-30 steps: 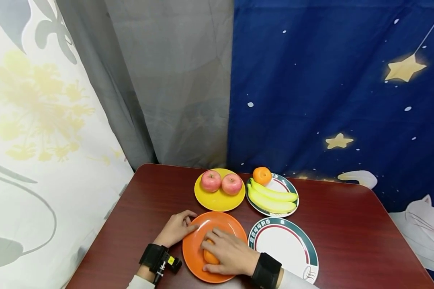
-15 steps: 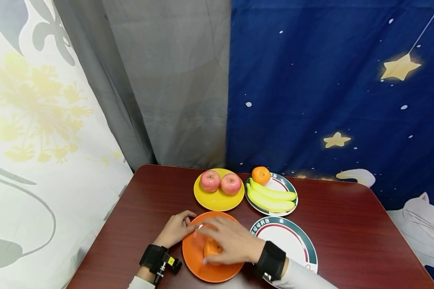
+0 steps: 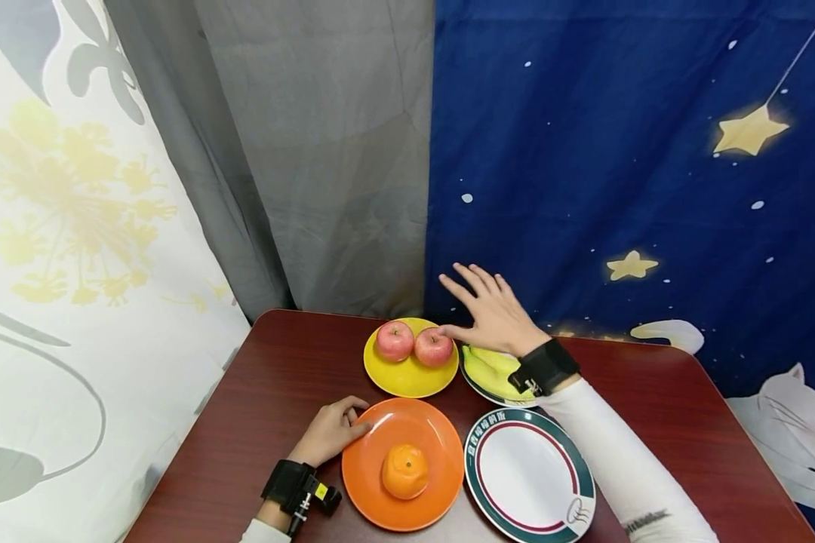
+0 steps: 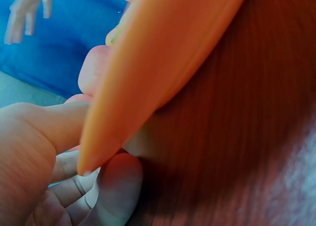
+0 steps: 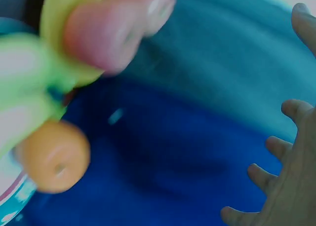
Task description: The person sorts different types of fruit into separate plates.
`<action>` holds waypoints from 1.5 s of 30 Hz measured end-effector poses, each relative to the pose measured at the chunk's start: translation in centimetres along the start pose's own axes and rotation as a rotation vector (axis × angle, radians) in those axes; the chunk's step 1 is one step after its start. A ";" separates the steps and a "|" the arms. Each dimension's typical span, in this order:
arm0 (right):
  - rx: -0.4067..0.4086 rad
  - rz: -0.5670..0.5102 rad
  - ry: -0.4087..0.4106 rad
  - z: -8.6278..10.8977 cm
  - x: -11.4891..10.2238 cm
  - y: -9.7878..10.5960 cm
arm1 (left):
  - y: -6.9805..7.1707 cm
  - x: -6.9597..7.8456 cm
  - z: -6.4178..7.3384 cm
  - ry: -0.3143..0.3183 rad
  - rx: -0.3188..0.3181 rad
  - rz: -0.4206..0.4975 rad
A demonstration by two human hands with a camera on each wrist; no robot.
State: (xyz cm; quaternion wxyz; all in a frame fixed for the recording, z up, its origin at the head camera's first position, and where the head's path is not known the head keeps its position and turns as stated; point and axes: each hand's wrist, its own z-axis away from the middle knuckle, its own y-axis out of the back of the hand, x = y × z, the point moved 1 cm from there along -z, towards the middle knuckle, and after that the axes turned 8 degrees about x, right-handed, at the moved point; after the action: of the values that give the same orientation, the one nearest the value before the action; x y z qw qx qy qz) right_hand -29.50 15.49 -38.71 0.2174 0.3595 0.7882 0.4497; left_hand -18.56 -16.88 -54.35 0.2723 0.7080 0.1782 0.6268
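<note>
On the orange plate [image 3: 367, 498] sits a single orange [image 3: 404, 472]. My left hand [image 3: 329, 430] pinches that plate's left rim, with the thumb and a finger on either side of the edge in the left wrist view. High over the back right plate, my right hand [image 3: 499, 317] spreads its fingers and holds nothing. Below it lie bananas [image 3: 492, 371] on a green-rimmed white plate [image 3: 509, 402]. Another orange [image 5: 54, 157] rests there too, hidden by the hand in the head view. The yellow plate [image 3: 407, 382] carries two apples [image 3: 395, 341] [image 3: 434, 347].
A second green-rimmed white plate [image 3: 526, 475] with nothing on it stands at the front right, beside the orange plate. All plates stand on a dark red table [image 3: 278, 362]. Grey [image 3: 339, 188] and blue [image 3: 550, 151] curtains hang behind it.
My right hand has let go of the orange on the orange plate, then risen and moved back and right over the bananas. The left hand has stayed at the plate's rim.
</note>
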 end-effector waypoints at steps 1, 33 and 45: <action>-0.034 -0.002 -0.046 0.1 1.0 -0.4 | 0.0 0.0 0.0 0.001 -0.002 0.000; -0.168 -0.200 -0.485 5.5 7.1 -8.5 | -0.4 0.1 0.1 -0.004 -0.003 0.012; 0.221 -0.172 -0.118 2.4 0.0 -1.6 | 0.0 0.1 0.2 -0.002 0.014 0.007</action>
State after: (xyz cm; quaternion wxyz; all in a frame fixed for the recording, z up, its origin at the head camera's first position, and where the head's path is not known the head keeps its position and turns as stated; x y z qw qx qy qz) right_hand -28.47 16.27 -41.34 0.2602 0.3379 0.8467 0.3181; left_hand -18.38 -16.85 -54.33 0.2651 0.7113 0.1798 0.6256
